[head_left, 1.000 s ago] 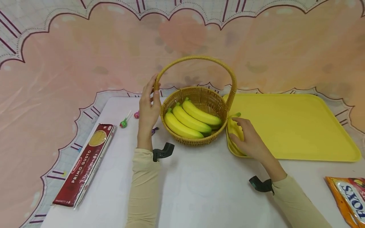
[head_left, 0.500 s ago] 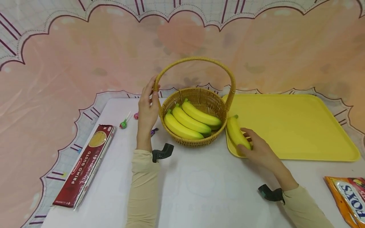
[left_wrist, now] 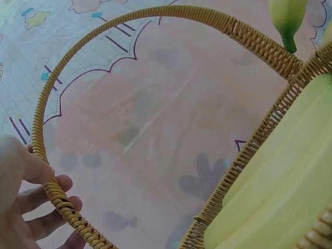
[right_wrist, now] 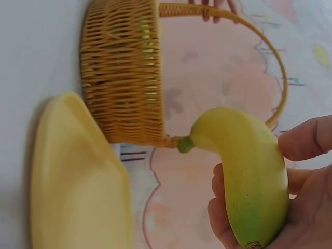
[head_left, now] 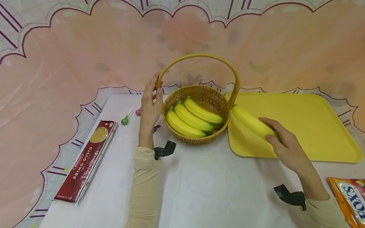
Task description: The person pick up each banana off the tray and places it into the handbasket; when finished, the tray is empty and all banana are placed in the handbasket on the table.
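In the head view a wicker basket [head_left: 196,141] with a tall arched handle holds several yellow bananas [head_left: 194,115] with green ends. My left hand [head_left: 151,107] grips the left side of the basket's handle; in the left wrist view its thumb and fingers [left_wrist: 39,168] curl round the wicker. One more banana [head_left: 252,122] is held in my right hand [head_left: 288,144], above the left part of the yellow tray [head_left: 308,126]. The right wrist view shows this banana [right_wrist: 251,179] between thumb and fingers, its stem pointing toward the basket [right_wrist: 122,72].
On the left of the white table [head_left: 208,190] lies a red spaghetti pack [head_left: 86,163]. Lollipops, one green [head_left: 124,120] and one pink [head_left: 138,112], lie near my left hand, with a purple wrapper [head_left: 156,128] beside the wrist. An orange Fox's packet [head_left: 349,198] is at right.
My right hand has taken hold of the banana on the tray's left edge, lifted it and moved right with it. The left hand stays on the basket handle.
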{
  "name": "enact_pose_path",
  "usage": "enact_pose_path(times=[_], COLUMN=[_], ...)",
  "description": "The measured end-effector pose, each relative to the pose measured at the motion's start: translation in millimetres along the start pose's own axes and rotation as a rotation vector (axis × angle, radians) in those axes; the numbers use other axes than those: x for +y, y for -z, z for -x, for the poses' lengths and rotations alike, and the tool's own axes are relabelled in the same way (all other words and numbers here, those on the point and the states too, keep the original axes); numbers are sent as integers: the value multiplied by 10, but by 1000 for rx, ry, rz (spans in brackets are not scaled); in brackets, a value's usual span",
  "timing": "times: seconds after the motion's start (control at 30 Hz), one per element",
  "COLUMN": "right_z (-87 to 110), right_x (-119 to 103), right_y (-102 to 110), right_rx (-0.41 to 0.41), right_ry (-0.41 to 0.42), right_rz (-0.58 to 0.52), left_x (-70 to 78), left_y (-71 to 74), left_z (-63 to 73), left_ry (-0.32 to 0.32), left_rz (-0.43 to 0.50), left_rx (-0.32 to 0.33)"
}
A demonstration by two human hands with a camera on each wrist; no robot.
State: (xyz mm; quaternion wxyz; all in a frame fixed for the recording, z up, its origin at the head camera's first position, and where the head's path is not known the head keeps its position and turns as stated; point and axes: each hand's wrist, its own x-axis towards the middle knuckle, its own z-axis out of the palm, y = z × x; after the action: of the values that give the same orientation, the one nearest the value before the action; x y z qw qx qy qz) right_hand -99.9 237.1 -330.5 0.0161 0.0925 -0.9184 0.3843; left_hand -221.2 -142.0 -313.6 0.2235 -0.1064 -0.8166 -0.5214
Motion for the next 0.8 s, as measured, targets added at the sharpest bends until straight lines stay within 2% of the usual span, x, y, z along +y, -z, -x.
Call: enact_pose_path(times=[0.13,0.23,0.33,0.4,0.57,0.8], right_z=[2,-27,-150,-279,-661,-1247], right_x=[-55,-112,-213,-292,-410,-396], right_y=[71,141,166,132,-109,-550], right_rx=[20,36,19,-20,-148,-280], right_ry=[44,122,176,157,58,133], right_rz=[37,40,33,26,-17,-103], left_x=[-12,-6,6,8,-8,27], left_y=[-9,-7,4,6,-18,-9], left_z=[8,13,12,8,8,27], left_ry=[10,4,-10,-21,-27,-22], left_rz=[-9,-11,-15,-17,-16,-37], left_rx=[-10,-12,-2,3,-13,-3])
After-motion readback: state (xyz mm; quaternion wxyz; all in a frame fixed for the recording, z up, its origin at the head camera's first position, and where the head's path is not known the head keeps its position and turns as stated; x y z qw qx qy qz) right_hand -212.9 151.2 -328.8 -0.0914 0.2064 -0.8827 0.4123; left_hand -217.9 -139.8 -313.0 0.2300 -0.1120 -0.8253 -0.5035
